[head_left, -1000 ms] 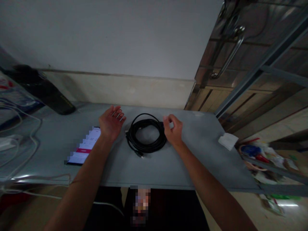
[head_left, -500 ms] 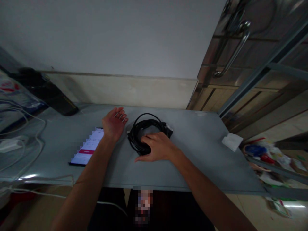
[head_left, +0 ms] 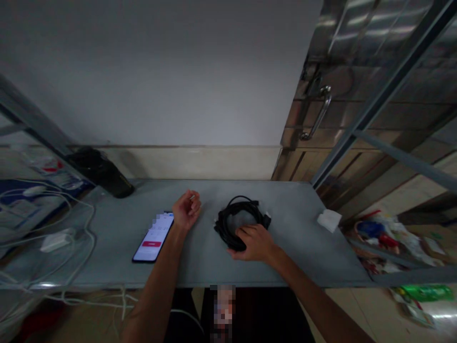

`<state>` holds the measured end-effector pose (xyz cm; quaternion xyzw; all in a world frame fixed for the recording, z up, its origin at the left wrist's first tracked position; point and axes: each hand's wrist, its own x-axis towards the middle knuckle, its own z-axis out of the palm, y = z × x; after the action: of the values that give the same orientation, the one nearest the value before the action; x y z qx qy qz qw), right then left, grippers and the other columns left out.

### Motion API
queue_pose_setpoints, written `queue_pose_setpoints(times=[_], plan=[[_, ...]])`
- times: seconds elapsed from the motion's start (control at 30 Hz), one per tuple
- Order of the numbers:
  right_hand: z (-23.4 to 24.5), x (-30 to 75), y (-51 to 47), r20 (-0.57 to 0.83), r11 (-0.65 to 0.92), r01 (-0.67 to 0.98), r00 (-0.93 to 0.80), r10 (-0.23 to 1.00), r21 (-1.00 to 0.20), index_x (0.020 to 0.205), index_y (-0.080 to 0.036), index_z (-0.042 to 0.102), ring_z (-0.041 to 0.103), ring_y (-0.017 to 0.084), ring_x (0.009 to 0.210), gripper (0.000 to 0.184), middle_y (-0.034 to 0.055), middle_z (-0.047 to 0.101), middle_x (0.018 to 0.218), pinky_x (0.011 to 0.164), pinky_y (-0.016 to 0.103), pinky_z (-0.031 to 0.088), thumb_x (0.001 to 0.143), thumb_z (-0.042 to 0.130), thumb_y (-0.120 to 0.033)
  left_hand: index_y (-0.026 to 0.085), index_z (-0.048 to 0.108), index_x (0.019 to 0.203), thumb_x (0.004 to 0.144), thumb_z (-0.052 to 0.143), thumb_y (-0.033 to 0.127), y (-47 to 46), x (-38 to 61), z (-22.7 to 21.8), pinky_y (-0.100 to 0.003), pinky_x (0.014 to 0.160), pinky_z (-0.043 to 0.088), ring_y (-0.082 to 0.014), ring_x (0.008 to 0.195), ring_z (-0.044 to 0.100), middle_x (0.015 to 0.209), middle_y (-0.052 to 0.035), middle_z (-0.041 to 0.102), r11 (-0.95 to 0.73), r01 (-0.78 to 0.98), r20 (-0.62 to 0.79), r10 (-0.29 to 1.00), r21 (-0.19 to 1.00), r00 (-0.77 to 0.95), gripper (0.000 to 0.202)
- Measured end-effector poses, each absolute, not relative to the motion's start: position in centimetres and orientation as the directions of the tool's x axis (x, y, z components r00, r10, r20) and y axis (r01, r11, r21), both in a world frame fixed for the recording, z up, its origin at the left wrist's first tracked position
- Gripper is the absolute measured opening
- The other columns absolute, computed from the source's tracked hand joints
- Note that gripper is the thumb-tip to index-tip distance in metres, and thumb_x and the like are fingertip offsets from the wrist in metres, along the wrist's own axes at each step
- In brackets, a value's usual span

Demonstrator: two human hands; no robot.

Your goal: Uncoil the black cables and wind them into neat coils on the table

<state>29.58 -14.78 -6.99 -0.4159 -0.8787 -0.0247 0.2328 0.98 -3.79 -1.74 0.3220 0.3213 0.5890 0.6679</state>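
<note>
fingers (head_left: pixel 247 230) of right hand (head_left: pixel 257 243) around cable coil (head_left: pixel 223 229), left hand (head_left: pixel 186 209) half-curled

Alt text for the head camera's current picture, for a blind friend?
A right hand grips the near side of a coiled black cable on a grey table; the left hand, loosely curled, is beside a lit phone.

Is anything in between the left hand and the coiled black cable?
Nothing visible is: just grey tabletop lies between the left hand and the black cable. The phone lies on that hand's other side, while the right hand grips the cable's near side.
</note>
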Motion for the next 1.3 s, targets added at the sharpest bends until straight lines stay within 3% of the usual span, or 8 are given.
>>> queue_pose_setpoints(times=[0.2, 0.27, 0.33, 0.43, 0.57, 0.87, 1.3], plan=[[-7.9, 33.4, -17.6, 0.507, 0.58, 0.804, -0.449, 0.736, -0.13, 0.107, -0.017, 0.081, 0.081, 0.031, 0.097, 0.046, 0.0134, 0.084, 0.104, 0.095, 0.043, 0.062, 0.088, 0.087, -0.059, 0.021, 0.065, 0.08, 0.087, 0.081, 0.065, -6.4, 2.0, -1.0, -0.021, 0.039, 0.02, -0.0074, 0.04, 0.02, 0.05, 0.0091, 0.037, 0.078, -0.463, -0.044, 0.996, 0.883, 0.084, 0.048], [-8.3, 34.3, -18.3, 0.539, 0.552, 0.825, -0.411, 0.735, -0.124, 0.109, -0.017, 0.081, 0.081, 0.033, 0.103, 0.045, 0.0156, 0.084, 0.11, 0.104, 0.048, 0.061, 0.088, 0.088, -0.057, 0.022, 0.067, 0.079, 0.082, 0.085, 0.069, -9.1, 2.6, -1.2, -0.023, 0.041, 0.022, -0.0083, 0.042, 0.022, 0.051, 0.0079, 0.04, 0.056, -0.395, -0.036, 0.998, 0.917, 0.059, 0.05], [-8.6, 35.3, -18.9, 0.562, 0.531, 0.839, -0.382, 0.733, -0.122, 0.111, -0.018, 0.081, 0.08, 0.035, 0.108, 0.043, 0.0169, 0.084, 0.114, 0.108, 0.05, 0.06, 0.089, 0.087, -0.055, 0.023, 0.07, 0.076, 0.081, 0.089, 0.068, -12.7, 3.1, -1.6, -0.026, 0.047, 0.03, -0.0118, 0.048, 0.035, 0.055, 0.004, 0.047, 0.034, -0.301, -0.026, 0.999, 0.953, 0.033, 0.049], [-8.9, 37.0, -19.5, 0.581, 0.52, 0.845, -0.365, 0.727, -0.121, 0.11, -0.019, 0.081, 0.081, 0.034, 0.106, 0.039, 0.0155, 0.084, 0.113, 0.106, 0.049, 0.06, 0.09, 0.085, -0.053, 0.023, 0.076, 0.077, 0.084, 0.091, 0.068, -17.8, 3.5, -2.3, -0.027, 0.051, 0.029, -0.0138, 0.052, 0.04, 0.057, 0.0028, 0.05, 0.042, -0.144, -0.042, 0.999, 0.989, 0.0, 0.048], [-9.0, 39.0, -19.5, 0.608, 0.501, 0.857, -0.336, 0.72, -0.12, 0.106, -0.019, 0.079, 0.081, 0.033, 0.099, 0.032, 0.0144, 0.083, 0.106, 0.102, 0.049, 0.059, 0.096, 0.078, -0.05, 0.021, 0.074, 0.07, 0.078, 0.09, 0.081, -20.9, 3.9, -2.7, -0.028, 0.052, 0.026, -0.0134, 0.051, 0.038, 0.053, 0.0026, 0.047, 0.022, -0.011, -0.023, 0.996, 1.0, -0.085, 0.062], [-8.8, 39.1, -19.2, 0.59, 0.459, 0.873, -0.285, 0.755, -0.166, 0.097, -0.021, 0.074, 0.08, 0.029, 0.091, 0.03, 0.0069, 0.08, 0.092, 0.098, 0.046, 0.057, 0.096, 0.078, -0.05, 0.022, 0.071, 0.076, 0.083, 0.082, 0.084, -20.5, 4.3, -2.2, -0.026, 0.053, 0.026, -0.0132, 0.053, 0.038, 0.057, 0.0052, 0.044, -0.023, 0.016, 0.026, 0.975, 1.0, -0.221, 0.064], [-8.6, 39.4, -19.5, 0.556, 0.453, 0.876, -0.296, 0.777, -0.165, 0.099, -0.02, 0.073, 0.08, 0.029, 0.092, 0.03, 0.009, 0.08, 0.096, 0.097, 0.045, 0.055, 0.095, 0.079, -0.049, 0.024, 0.075, 0.076, 0.087, 0.081, 0.081, -20.4, 3.6, -3.0, -0.028, 0.05, 0.028, -0.0146, 0.051, 0.039, 0.056, 0.0032, 0.047, 0.032, 0.063, -0.022, 0.988, 0.998, -0.151, 0.058]])
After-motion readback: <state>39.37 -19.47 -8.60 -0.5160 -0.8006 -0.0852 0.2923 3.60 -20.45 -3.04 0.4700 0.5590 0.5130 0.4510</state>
